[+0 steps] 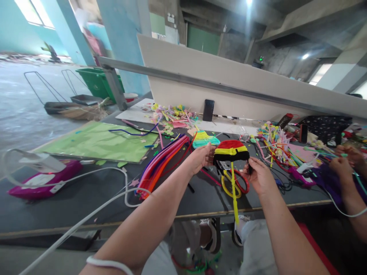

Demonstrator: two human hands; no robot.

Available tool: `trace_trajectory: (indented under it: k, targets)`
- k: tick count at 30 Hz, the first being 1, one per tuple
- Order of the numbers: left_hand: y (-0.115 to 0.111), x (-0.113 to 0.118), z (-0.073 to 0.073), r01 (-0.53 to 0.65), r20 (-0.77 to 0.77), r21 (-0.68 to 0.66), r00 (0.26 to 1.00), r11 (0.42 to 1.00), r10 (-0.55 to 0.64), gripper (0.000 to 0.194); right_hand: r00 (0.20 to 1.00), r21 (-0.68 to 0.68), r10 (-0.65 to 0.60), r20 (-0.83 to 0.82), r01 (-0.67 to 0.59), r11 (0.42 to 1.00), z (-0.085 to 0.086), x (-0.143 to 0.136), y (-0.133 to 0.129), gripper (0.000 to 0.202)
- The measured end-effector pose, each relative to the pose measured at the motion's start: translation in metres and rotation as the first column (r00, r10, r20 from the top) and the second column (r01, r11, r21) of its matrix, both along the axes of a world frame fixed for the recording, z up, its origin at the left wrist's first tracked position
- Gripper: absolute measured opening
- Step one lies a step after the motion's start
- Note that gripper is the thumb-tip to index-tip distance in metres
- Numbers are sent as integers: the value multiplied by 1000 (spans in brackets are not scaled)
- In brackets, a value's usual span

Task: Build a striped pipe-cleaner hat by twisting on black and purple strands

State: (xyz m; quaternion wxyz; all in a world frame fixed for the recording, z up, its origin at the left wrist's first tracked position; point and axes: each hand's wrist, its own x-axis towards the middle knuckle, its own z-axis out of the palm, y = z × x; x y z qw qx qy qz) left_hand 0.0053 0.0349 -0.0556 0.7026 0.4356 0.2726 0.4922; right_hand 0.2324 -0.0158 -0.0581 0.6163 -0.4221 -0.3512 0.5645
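Observation:
Between my hands is a half-round pipe-cleaner piece (231,150) with red, yellow and black bands; a yellow pipe-cleaner stem (235,198) hangs from it. My left hand (202,157) pinches its left edge, and my right hand (259,175) grips the right end by the black band. Below it on the table lie scissors (243,182) with what look like red and yellow handle loops, partly hidden. Just behind my left hand rests a similar yellow and turquoise piece (204,139). A bundle of loose pipe cleaners (160,164), purple, pink, red and orange, lies left of my left forearm.
Pipe-cleaner scraps (174,114) are heaped at the back, beside a leaning phone (208,110). A green sheet (100,141) covers the left side. A white cable (94,210) crosses past my left arm from a purple power strip (46,181). At right, another person's hands (342,164) work.

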Motion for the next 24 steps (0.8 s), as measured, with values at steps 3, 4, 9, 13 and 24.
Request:
trace_trajectory:
  k: [3, 4, 9, 13, 24]
  targets:
    - [2, 2, -6, 56, -104, -55, 993, 997, -61, 45, 998, 33, -55, -30, 56, 998, 2, 8, 1, 29]
    - [2, 2, -9, 75, -135, -61, 987, 995, -82, 43, 997, 41, -68, -33, 69, 997, 2, 9, 2, 30]
    - [3, 5, -15, 90, -210, 0, 974, 996, -88, 37, 996, 59, -82, -30, 84, 995, 3, 9, 1, 31]
    - [2, 5, -12, 36, -213, 79, 977, 996, -18, 33, 998, 68, -67, -10, 67, 995, 4, 6, 0, 31]
    - [4, -1, -12, 41, -184, 163, 983, 986, -10, 26, 1000, 108, -31, 6, 30, 994, 5, 8, -2, 27]
